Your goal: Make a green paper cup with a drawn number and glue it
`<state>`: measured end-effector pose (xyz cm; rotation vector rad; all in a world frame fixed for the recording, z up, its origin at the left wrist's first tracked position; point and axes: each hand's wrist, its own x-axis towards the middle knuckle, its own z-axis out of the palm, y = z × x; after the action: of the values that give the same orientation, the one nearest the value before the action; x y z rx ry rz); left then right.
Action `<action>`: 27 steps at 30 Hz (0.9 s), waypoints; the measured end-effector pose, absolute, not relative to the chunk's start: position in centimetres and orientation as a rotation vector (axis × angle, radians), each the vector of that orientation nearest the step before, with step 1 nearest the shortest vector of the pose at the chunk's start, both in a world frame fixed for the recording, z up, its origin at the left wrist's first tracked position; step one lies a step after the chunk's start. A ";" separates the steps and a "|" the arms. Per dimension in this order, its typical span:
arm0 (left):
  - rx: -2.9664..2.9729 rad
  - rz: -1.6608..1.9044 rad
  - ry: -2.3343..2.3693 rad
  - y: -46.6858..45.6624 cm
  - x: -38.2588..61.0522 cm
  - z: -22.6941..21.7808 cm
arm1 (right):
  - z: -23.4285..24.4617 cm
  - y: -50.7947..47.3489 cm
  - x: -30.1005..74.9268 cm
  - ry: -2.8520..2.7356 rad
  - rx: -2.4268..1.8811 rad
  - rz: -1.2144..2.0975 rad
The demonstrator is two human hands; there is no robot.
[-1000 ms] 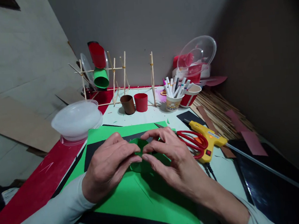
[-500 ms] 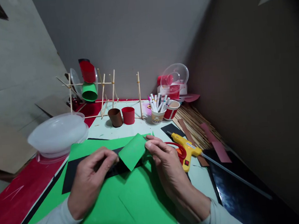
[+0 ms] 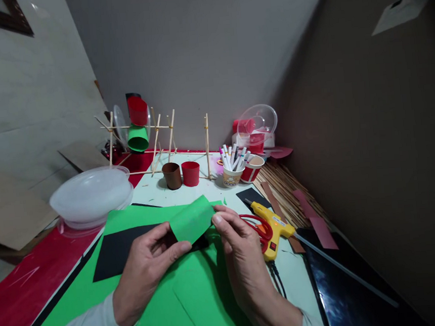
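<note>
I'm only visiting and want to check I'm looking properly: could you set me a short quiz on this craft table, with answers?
1. Open question: what do the left hand and the right hand hold between them?
2. Multiple choice: in the picture, what stands just left of the plain red cup?
A) a pair of scissors
B) a brown cup
C) a cup of markers
3. True or false: the yellow glue gun lies nearer the left hand than the right hand.

Key:
1. A small green sheet.
2. B.
3. False; it lies nearer the right hand.
</note>
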<state>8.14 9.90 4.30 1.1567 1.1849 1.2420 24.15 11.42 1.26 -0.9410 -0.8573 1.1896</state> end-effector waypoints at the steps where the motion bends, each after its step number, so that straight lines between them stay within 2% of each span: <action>1: 1.208 1.260 1.185 9.8 8.1 4.4 | 1.1 11.4 24.1 -0.850 -0.944 1.195; 9: 1.799 1.523 1.435 9.5 6.3 4.2 | 1.1 11.0 23.8 -0.984 -1.012 1.330; 15: 2.324 1.793 1.371 8.9 6.1 4.6 | 1.0 10.6 23.1 -0.950 -0.924 1.660; 21: 2.326 1.802 1.326 8.6 5.9 4.5 | 1.7 10.4 22.5 -0.659 -0.865 1.783; 27: 2.335 1.864 1.358 8.1 5.9 4.3 | 2.3 9.9 22.3 -0.613 -0.833 1.835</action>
<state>5.85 8.14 4.29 2.3353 1.3583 1.8638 22.30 9.86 2.25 -0.8329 -0.6127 1.8350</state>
